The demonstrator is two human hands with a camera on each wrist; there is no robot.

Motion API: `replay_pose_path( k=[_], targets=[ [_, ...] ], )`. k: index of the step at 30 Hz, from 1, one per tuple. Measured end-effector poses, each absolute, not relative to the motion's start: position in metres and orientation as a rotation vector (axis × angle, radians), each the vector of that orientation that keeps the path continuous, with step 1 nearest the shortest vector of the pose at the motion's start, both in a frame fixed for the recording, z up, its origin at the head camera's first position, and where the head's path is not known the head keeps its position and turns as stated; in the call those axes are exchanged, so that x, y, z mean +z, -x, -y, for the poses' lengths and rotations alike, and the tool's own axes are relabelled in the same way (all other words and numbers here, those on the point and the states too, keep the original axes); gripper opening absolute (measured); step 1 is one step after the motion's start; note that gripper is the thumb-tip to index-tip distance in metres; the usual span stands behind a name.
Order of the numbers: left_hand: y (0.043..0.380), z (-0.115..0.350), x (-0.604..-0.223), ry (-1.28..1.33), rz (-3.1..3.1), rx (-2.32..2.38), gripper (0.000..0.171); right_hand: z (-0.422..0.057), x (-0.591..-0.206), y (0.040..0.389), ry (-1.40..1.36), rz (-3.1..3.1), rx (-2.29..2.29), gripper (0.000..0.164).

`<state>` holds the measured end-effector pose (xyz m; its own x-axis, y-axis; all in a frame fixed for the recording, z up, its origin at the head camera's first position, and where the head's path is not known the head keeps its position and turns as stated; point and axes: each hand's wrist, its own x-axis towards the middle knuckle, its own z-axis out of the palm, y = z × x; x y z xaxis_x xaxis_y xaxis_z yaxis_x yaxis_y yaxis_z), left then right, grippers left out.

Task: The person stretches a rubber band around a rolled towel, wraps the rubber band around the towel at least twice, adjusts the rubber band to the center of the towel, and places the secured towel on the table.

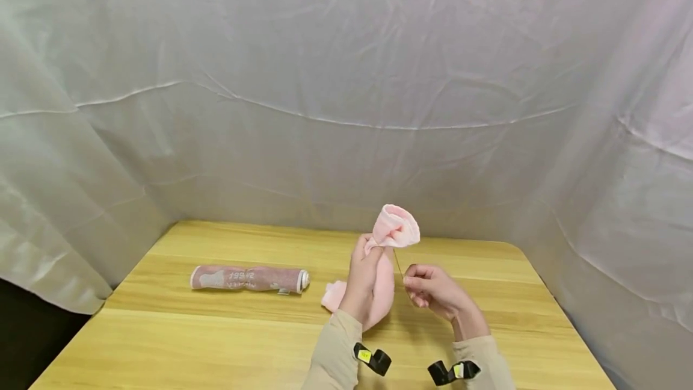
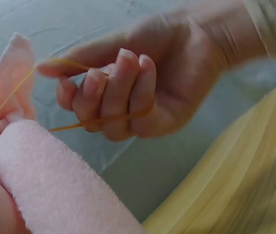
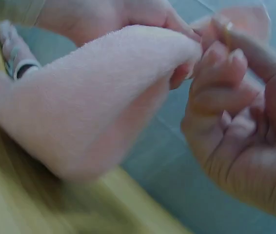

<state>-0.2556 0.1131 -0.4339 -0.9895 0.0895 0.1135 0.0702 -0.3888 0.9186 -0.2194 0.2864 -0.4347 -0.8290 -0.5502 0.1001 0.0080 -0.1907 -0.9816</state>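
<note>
Head view: pink plush towel (image 1: 385,294) is hanging over the wooden table (image 1: 162,330), left hand (image 1: 363,275) clamping its gathered neck. Right hand (image 1: 433,287) is sitting apart at 3 o'clock from the left, fingers curling around a thin amber rubber band (image 2: 66,127); 2 strands are running taut to the neck.

Handling: towel is looking light, soft, floppy, more grippy than slippery, hardly fragile; the bunched neck is seeming the best hold. Band is looking springy, liable to slip off.

Axis: flared end is pointing to 1 o'clock, body is trailing toward 6, a pink end is showing at 8 from the left hand. Rolled mauve towel (image 1: 249,279) is lying at 9 o'clock, long axis 9 to 3.
</note>
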Motion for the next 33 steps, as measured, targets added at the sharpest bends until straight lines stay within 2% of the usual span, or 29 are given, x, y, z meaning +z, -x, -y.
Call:
replay_pose_path(
  k=[3, 8, 16, 22, 27, 30, 33],
  targets=[
    [0.256, -0.119, -0.438, -0.185, -1.561, 2.628, 0.013, -0.286, -0.447, 0.223, 0.872, -1.349, -2.184, 0.036],
    [0.255, -0.126, -0.444, -0.187, -1.362, 2.634, 0.015, -0.274, -0.459, 0.23, 1.118, -0.717, -2.266, 0.041],
    [0.254, -0.131, -0.442, -0.176, -1.241, 2.685, 0.025, -0.261, -0.456, 0.233, 1.169, -0.097, -2.293, 0.043],
    [0.252, -0.136, -0.442, -0.203, -1.17, 2.769, 0.034, -0.249, -0.454, 0.234, 0.917, 0.214, -2.563, 0.038],
    [0.253, -0.135, -0.443, -0.243, -1.28, 2.805, 0.031, -0.241, -0.448, 0.229, 0.752, 0.018, -2.852, 0.039],
    [0.252, -0.131, -0.442, -0.236, -1.456, 2.78, 0.029, -0.237, -0.439, 0.225, 0.68, -0.304, -2.973, 0.031],
    [0.253, -0.126, -0.442, -0.277, -1.649, 2.723, 0.032, -0.235, -0.429, 0.22, 0.662, -0.648, -2.998, 0.032]
  ],
)
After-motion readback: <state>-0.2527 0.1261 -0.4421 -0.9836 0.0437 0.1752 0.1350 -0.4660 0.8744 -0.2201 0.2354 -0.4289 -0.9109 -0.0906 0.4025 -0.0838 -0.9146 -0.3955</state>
